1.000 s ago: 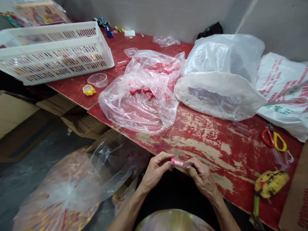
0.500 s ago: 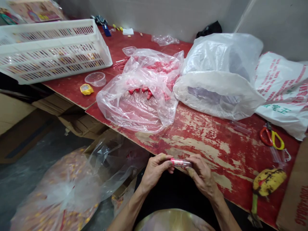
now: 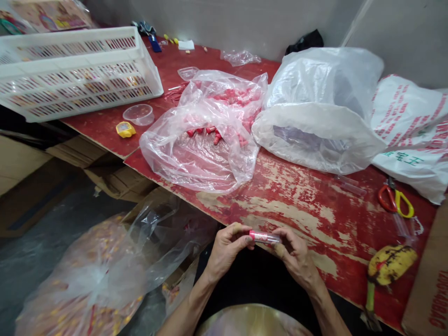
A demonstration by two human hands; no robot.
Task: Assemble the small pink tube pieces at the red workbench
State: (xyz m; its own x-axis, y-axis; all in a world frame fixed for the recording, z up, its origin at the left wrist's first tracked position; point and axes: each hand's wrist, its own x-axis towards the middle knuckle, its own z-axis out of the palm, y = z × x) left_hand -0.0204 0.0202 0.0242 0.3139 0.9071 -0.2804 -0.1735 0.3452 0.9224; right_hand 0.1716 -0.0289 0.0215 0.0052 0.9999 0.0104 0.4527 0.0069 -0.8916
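Between my two hands, near the table's front edge, lies a small clear plastic tube with a red piece at its left end. My left hand pinches the red end between thumb and fingers. At the clear right end, my right hand grips the tube with thumb and fingertips. Beyond my hands, an open clear bag holds many small red plastic pieces. To its right, a larger whitish bag gapes toward me, with clear plastic things inside.
Scissors with red and yellow handles, a spotted banana and a cardboard box are at the right. A white basket, a round tub and a yellow tape measure sit left. A filled bag stands on the floor.
Both hands keep their hold on the tube, which has shifted very slightly to the right. Everything else stays in place.
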